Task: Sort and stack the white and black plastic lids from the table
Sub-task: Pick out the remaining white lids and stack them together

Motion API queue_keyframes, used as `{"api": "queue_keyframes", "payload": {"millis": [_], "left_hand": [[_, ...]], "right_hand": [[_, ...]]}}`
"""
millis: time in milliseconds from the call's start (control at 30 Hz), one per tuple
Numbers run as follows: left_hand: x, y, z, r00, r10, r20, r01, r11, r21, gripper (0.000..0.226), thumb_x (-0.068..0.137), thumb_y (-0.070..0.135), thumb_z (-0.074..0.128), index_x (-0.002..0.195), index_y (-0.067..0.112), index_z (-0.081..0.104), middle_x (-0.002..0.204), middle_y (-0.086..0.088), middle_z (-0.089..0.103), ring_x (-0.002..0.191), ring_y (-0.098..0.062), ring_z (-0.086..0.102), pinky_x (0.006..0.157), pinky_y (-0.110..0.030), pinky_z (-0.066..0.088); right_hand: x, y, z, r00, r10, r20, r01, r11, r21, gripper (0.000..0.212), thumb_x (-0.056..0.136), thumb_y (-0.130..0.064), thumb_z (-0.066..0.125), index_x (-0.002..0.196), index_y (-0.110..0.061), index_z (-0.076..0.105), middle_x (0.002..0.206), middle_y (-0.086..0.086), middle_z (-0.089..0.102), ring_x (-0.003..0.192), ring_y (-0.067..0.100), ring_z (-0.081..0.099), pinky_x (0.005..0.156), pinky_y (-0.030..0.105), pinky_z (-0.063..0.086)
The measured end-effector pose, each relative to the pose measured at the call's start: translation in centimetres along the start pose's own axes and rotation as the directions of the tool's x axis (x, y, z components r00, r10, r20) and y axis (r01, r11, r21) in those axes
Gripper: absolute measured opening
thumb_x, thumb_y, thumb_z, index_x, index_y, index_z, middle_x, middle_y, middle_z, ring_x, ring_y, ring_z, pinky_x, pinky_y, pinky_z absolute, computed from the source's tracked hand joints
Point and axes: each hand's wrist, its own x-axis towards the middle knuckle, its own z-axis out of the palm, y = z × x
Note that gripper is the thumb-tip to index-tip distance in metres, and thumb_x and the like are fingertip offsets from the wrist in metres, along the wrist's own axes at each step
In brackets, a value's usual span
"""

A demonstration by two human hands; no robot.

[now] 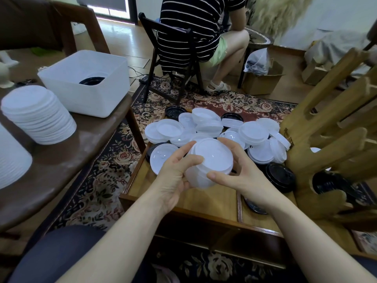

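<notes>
Your two hands hold a stack of white lids (pixel 208 164) above the near part of the low table (pixel 183 201). Your left hand (pixel 175 176) curls round the stack's left and lower side, thumb across the near edge, fingers (pixel 183 152) reaching up its far left rim. Your right hand (pixel 240 170) grips the right side, its thumb pressing the stack's near wall and its fingers (pixel 226 144) bent over the far rim. The stack tilts: its round top face looks up and away from you, and its axis leans back toward you.

Just beyond the stack, loose white lids (pixel 214 127) lie heaped on the table, overlapping at all angles, with black lids (pixel 280 176) showing at the pile's right edge and far side. To your left, on a brown table (pixel 91 135), stands a tall pile of white lids (pixel 38 115), and behind it a white bin (pixel 85 82) with black lids inside. Farther off, a person in a striped shirt (pixel 193 27) sits on a dark chair (pixel 163 58).
</notes>
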Motion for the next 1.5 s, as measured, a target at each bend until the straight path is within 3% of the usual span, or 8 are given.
{"api": "queue_keyframes", "payload": {"millis": [300,600,767,900,1000,1067,1267,1500], "left_hand": [[-0.3,0.3,0.0,1.0,0.026,-0.009,-0.026,1.0,-0.01,0.065,0.067,0.021,0.067,0.132,0.03,0.063,0.127,-0.004,0.069,0.116,-0.025,0.066,0.09,-0.05,0.058],[-1.6,1.6,-0.1,0.993,0.117,-0.01,-0.117,0.992,0.039,0.06,0.075,0.032,0.069,0.131,0.047,0.058,0.129,0.012,0.066,0.113,-0.01,0.066,0.073,-0.028,0.058],[-1.3,4.5,-1.8,0.975,0.2,-0.101,-0.188,0.975,0.116,0.054,0.08,0.012,0.073,0.123,0.044,0.064,0.116,0.017,0.067,0.101,-0.005,0.066,0.079,-0.028,0.057],[-1.0,8.5,-5.3,0.914,0.312,-0.26,-0.288,0.949,0.127,0.049,0.085,0.005,0.064,0.123,0.037,0.065,0.106,0.019,0.07,0.088,0.001,0.067,0.062,-0.022,0.055],[-1.4,9.5,-7.7,0.896,0.29,-0.336,-0.282,0.957,0.073,0.05,0.083,0.008,0.065,0.123,0.037,0.067,0.126,0.01,0.066,0.111,-0.012,0.061,0.082,-0.035,0.054],[-1.5,9.5,-8.1,0.903,0.257,-0.344,-0.266,0.964,0.021,0.05,0.083,0.007,0.065,0.125,0.036,0.066,0.126,0.007,0.065,0.108,-0.013,0.061,0.078,-0.034,0.052],[-1.4,9.2,-7.1,0.914,0.208,-0.348,-0.232,0.972,-0.027,0.053,0.084,0.005,0.065,0.127,0.036,0.064,0.116,0.013,0.069,0.098,-0.01,0.064,0.077,-0.034,0.053],[-1.8,9.3,-7.6,0.906,0.182,-0.382,-0.23,0.969,-0.084,0.052,0.085,0.008,0.064,0.131,0.033,0.063,0.123,0.01,0.067,0.109,-0.011,0.062,0.09,-0.038,0.054]], "right_hand": [[-0.1,-0.5,0.2,0.999,-0.01,0.032,0.009,1.0,0.02,0.081,0.071,-0.031,0.087,0.138,-0.044,0.043,0.128,-0.024,0.058,0.124,0.001,0.053,0.106,0.038,0.048],[1.1,-0.9,1.6,0.998,-0.055,0.019,0.053,0.995,0.089,0.079,0.07,-0.031,0.085,0.136,-0.047,0.046,0.133,-0.015,0.059,0.125,0.008,0.055,0.105,0.043,0.048],[2.3,-1.1,2.7,0.997,-0.06,0.053,0.052,0.989,0.141,0.079,0.072,-0.033,0.085,0.139,-0.044,0.044,0.139,-0.01,0.055,0.129,0.007,0.052,0.1,0.037,0.051],[3.5,-0.3,3.4,0.992,-0.092,-0.089,0.076,0.983,-0.168,0.063,0.078,-0.032,0.081,0.134,-0.038,0.051,0.133,-0.013,0.055,0.122,-0.001,0.051,0.092,0.027,0.052],[4.4,1.7,4.6,0.972,-0.234,-0.023,0.183,0.812,-0.555,0.043,0.086,-0.032,0.074,0.126,-0.031,0.059,0.124,-0.013,0.057,0.117,0.006,0.047,0.091,0.027,0.045],[5.0,3.2,5.8,0.947,-0.307,0.09,0.283,0.672,-0.685,0.036,0.086,-0.026,0.071,0.121,-0.022,0.066,0.118,-0.006,0.061,0.112,0.015,0.049,0.09,0.033,0.046],[6.4,5.4,10.5,0.895,-0.399,0.199,0.358,0.376,-0.855,0.033,0.06,-0.014,0.079,0.093,-0.018,0.073,0.086,-0.001,0.064,0.08,0.027,0.059,0.06,0.035,0.047],[6.6,6.7,12.0,0.907,-0.384,0.174,0.249,0.154,-0.956,0.026,0.048,-0.004,0.076,0.061,-0.016,0.058,0.067,0.0,0.049,0.066,0.025,0.047,0.054,0.033,0.034]]}}
